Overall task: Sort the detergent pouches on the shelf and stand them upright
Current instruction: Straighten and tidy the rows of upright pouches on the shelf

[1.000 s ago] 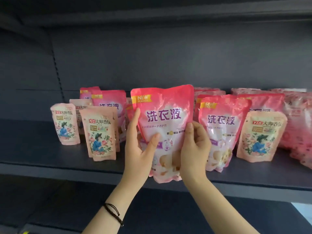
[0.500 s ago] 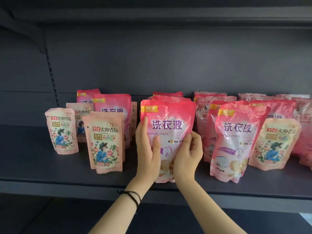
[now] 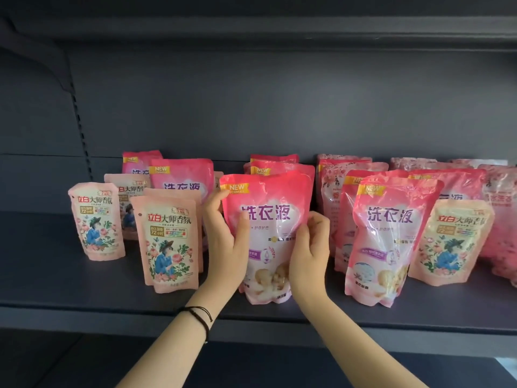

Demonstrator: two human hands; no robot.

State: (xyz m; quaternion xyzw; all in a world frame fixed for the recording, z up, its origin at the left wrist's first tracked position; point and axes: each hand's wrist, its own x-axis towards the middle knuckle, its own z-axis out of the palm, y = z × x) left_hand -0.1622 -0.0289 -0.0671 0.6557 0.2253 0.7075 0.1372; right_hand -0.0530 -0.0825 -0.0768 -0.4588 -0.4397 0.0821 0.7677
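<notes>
Pouch (image 3: 268, 217) upright on shelf (image 3: 84, 298); fingers (image 3: 215, 199) of left hand (image 3: 223, 245), right hand (image 3: 307, 253) grasp its edges; rear pouches (image 3: 275, 164) mostly hidden.

Both forearms (image 3: 173, 351) are bare; a thin black cord bracelet (image 3: 199, 318) circles the left wrist, well behind the fingers (image 3: 214, 201).
</notes>
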